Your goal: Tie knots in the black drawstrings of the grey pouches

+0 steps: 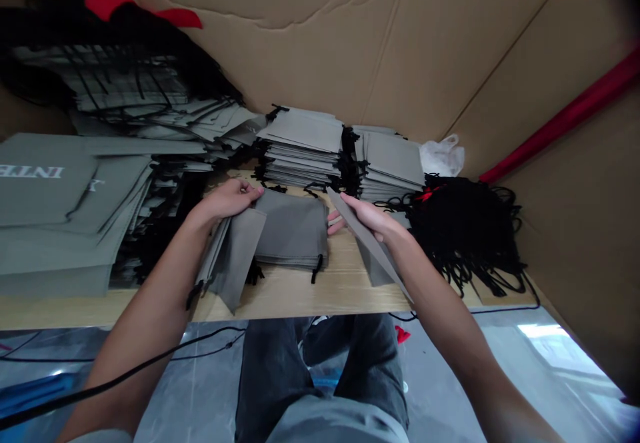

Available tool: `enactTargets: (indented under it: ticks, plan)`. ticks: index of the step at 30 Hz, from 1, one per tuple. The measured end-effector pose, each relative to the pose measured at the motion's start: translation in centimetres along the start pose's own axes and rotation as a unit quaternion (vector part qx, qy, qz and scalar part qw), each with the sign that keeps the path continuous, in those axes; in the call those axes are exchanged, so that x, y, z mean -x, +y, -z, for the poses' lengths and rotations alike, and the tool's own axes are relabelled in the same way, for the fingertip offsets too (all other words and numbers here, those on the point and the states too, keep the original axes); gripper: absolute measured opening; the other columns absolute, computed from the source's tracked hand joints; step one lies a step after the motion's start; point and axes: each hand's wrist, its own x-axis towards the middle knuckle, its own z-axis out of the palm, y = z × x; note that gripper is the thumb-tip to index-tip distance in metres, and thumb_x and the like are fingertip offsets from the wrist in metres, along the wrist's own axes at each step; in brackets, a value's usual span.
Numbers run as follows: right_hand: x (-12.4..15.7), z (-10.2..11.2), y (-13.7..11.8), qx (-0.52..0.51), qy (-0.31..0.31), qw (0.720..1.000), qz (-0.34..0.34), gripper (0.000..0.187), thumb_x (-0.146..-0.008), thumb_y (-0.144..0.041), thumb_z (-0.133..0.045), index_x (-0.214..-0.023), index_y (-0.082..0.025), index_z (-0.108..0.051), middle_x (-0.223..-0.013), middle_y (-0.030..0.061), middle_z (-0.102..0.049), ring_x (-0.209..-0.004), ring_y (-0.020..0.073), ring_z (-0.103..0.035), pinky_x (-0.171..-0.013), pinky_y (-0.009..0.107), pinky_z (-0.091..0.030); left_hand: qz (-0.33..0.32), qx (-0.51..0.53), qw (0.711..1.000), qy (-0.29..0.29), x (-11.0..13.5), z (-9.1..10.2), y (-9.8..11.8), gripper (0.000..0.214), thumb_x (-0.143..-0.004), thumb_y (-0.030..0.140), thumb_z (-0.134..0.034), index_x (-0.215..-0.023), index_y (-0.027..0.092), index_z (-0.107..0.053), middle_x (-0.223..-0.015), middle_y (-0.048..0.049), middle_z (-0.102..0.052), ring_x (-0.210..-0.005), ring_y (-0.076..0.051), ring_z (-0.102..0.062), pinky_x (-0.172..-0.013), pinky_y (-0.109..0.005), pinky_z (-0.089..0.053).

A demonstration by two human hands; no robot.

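Note:
My left hand (227, 202) is closed on a few grey fabric drawstring bags (243, 250), which hang down toward the table's front edge. Thumb and fingers of my right hand (373, 216) pinch another grey bag (345, 215), tilted and seen nearly edge-on. Between my hands lies a low stack of grey bags (293, 226) with black cords poking from its corners. The bags in my left hand overlap the stack's left side; my right fingertips are close by its right edge.
Behind stand two bag piles (305, 130) (393, 160). Printed grey bags (45, 183) and a tall heap (130, 83) fill the left. Black cords (465, 230) lie at right near a white plastic bag (444, 156). Cardboard walls (320, 43) enclose the wooden table (295, 293).

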Motion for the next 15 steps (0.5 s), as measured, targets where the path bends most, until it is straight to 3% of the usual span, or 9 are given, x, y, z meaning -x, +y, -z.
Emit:
enactTargets:
  ticks: [4,10,12,15]
  plan:
    - [0.2,-0.5,-0.2,-0.086,-0.048,0.995,-0.028,0.064,-0.109,-0.071,-0.04,-0.109,-0.018,-0.075,-0.095,0.0153,-0.084,-0.079,0.0254,-0.077,-0.069,0.035,-0.063,0.023,0.084,0.996,0.02,0.0,-0.5,0.6,0.041,-0.078,0.057,-0.078,-0.074,0.018,-0.069,-0.066,-0.0033,-0.065,-0.065,-0.019,-0.055,-0.06,-0.026,-0.035]
    - [0.5,0.7,-0.3,-0.1,0.0,0.994,-0.039,0.063,-0.104,-0.076,-0.049,-0.102,-0.02,-0.077,-0.093,0.0135,-0.083,-0.083,0.0271,-0.075,-0.071,0.036,-0.062,0.062,0.231,0.971,0.0,1.0,1.1,2.7,0.015,-0.069,0.034,-0.058,-0.072,0.019,-0.061,-0.06,-0.0067,-0.06,-0.054,-0.019,-0.053,-0.052,-0.026,-0.042]
    - [0.9,1.3,-0.3,-0.106,-0.008,0.994,0.0,0.057,-0.099,-0.075,-0.059,-0.098,-0.02,-0.076,-0.089,0.0104,-0.08,-0.077,0.0242,-0.072,-0.069,0.034,-0.059,0.072,0.271,0.959,-0.032,1.8,1.8,3.7,0.027,-0.059,0.034,-0.053,-0.079,0.019,-0.061,-0.064,-0.0093,-0.063,-0.048,-0.019,-0.051,-0.046,-0.027,-0.041]
    - [1.6,2.1,-0.6,-0.063,-0.041,0.99,0.119,0.045,-0.09,-0.065,-0.079,-0.09,-0.021,-0.07,-0.082,0.0014,-0.071,-0.068,0.016,-0.061,-0.064,0.026,-0.048,0.074,0.323,0.94,-0.084,3.0,2.0,5.5,0.044,-0.04,0.024,-0.053,-0.084,0.019,-0.056,-0.064,-0.008,-0.063,-0.041,-0.017,-0.048,-0.038,-0.024,-0.029]
